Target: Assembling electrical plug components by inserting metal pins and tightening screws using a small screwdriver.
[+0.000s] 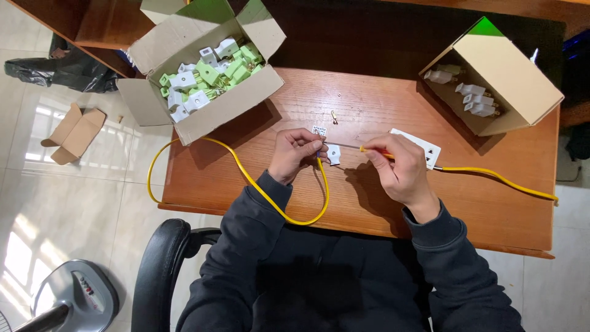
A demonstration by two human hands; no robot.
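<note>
Left hand fingers pinch the white plug at surface centre. Right hand, at 3 o'clock of it, grips a screwdriver, tip touching the plug. Risk: tip slipping into the pinching fingers; loose screw at 12 o'clock could roll off.

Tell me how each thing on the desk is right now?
left box: open, full of white and green plugs
right box: open, on its side, few white plugs
yellow cable: looped
white plug: on the desk by the left hand
screwdriver: held in the right hand
</note>
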